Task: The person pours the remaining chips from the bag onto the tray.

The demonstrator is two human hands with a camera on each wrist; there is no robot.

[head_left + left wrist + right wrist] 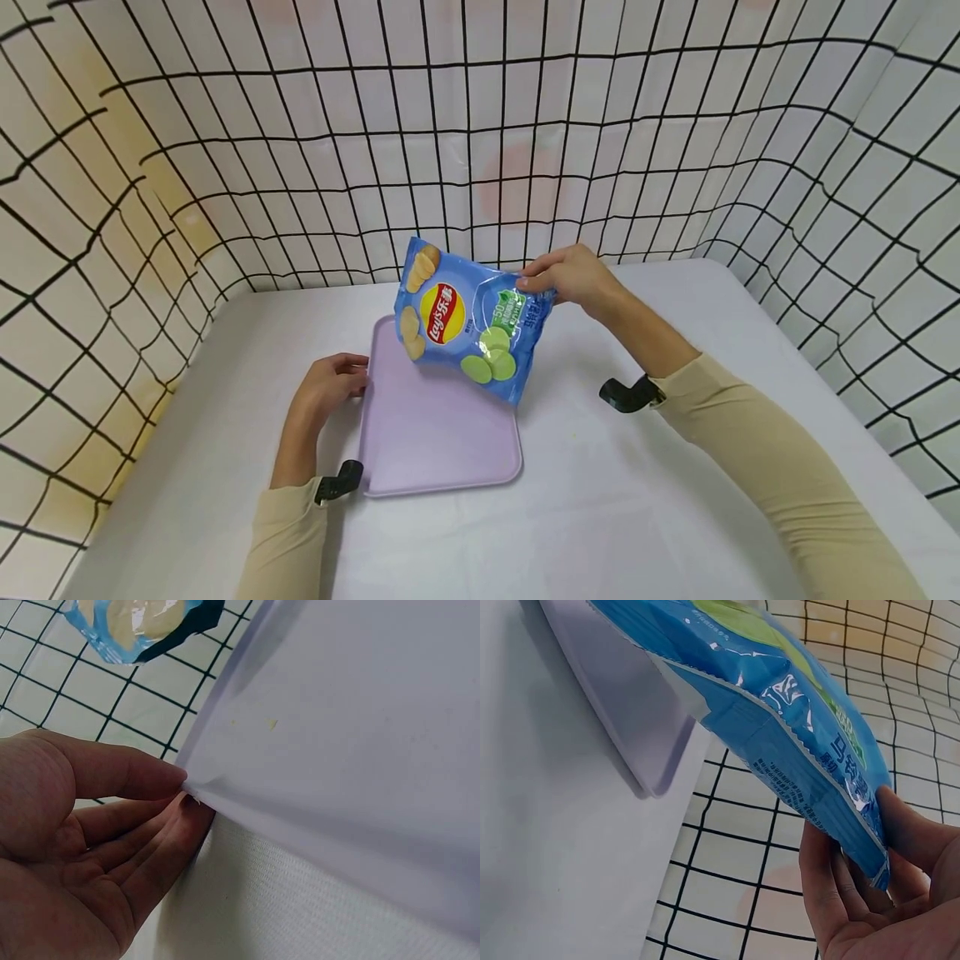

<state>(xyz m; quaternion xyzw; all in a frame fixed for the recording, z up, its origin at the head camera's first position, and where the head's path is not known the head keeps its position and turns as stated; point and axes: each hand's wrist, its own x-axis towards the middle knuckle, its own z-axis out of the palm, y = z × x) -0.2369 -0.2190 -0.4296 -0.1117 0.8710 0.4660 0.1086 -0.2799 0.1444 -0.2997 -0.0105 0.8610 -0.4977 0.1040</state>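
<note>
A blue bag of potato chips [480,312] hangs tilted over the far part of a light purple tray [442,442]. My right hand [573,279] pinches the bag by its upper right corner; in the right wrist view the thumb and fingers of that hand [900,877] close on the end of the chip bag [780,735]. At the tray's left edge is my left hand [330,387]. In the left wrist view the left hand [97,832] pinches the corner of the tray [337,750] between thumb and fingers. Small yellow crumbs [273,724] lie on the tray.
Black wire grid panels [465,133] stand behind and on both sides of the table. A white cloth [637,500] covers the tabletop. Each sleeve cuff carries a black wrist camera, the right one [630,394] over the table and the left one [341,482] near the tray.
</note>
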